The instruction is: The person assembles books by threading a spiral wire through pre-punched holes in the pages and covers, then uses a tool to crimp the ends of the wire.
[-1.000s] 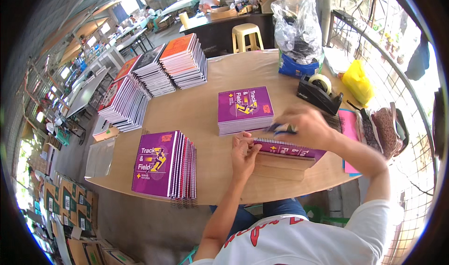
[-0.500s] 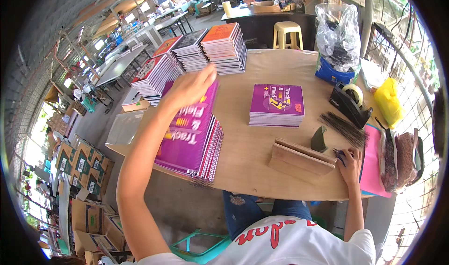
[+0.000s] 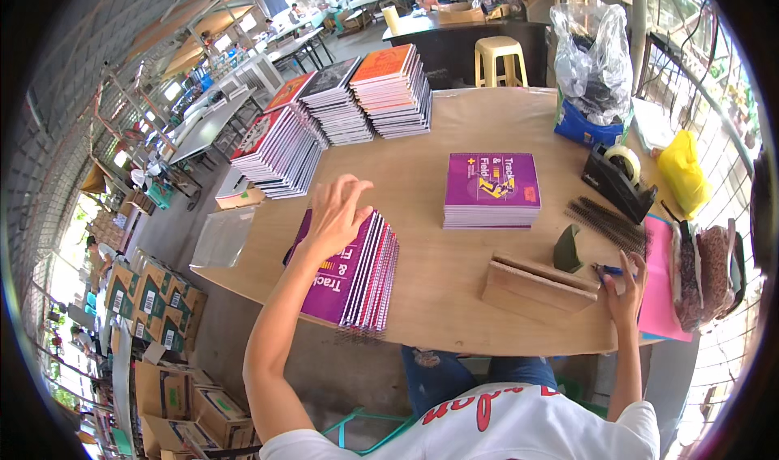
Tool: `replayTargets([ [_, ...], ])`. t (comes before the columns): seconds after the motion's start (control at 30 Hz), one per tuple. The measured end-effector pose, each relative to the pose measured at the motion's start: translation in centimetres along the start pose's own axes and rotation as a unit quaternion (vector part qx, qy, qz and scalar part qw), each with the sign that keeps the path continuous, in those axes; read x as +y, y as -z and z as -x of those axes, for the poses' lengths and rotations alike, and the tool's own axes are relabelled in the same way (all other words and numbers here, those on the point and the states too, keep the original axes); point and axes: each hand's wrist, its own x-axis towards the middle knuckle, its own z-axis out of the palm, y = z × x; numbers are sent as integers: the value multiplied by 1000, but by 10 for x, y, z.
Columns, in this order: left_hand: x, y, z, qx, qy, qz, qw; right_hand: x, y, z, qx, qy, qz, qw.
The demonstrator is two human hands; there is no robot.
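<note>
My left hand (image 3: pixel 337 212) hovers over or just touches the far end of a pile of purple spiral notebooks (image 3: pixel 329 285) near the table's front left edge. Its fingers are spread and grip nothing. Wire coils and page edges show along the pile's right side. On the right, my right hand (image 3: pixel 625 290) rests at the table's edge, thumb and fingers apart around small blue-handled pliers (image 3: pixel 608 270). A second stack of purple notebooks (image 3: pixel 492 188) lies squared near the middle. Between the hands stands a slotted cardboard block (image 3: pixel 540 285).
Stacks of notebooks with orange (image 3: pixel 385 62), grey and red covers line the far left. To the right are a black tape dispenser (image 3: pixel 608 184), loose wire coils (image 3: pixel 604 221), a green curved piece (image 3: pixel 568 249), a yellow bag (image 3: pixel 684 172), a pink sheet (image 3: pixel 661 285) and patterned pouches (image 3: pixel 714 269).
My left hand has come down and nearer; the top purple notebook, raised and blurred earlier, now lies lower on the pile. My right fingers have spread around the pliers. The view has shifted slightly.
</note>
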Motion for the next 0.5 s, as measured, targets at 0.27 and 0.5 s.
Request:
replayTargets([
  [0.27, 184, -31, -31, 88, 152, 424, 888, -100, 28, -14, -131, 148, -51, 979],
  [0.5, 40, -219, -121, -97, 384, 454, 798, -116, 29, -21, -120, 164, -79, 976],
])
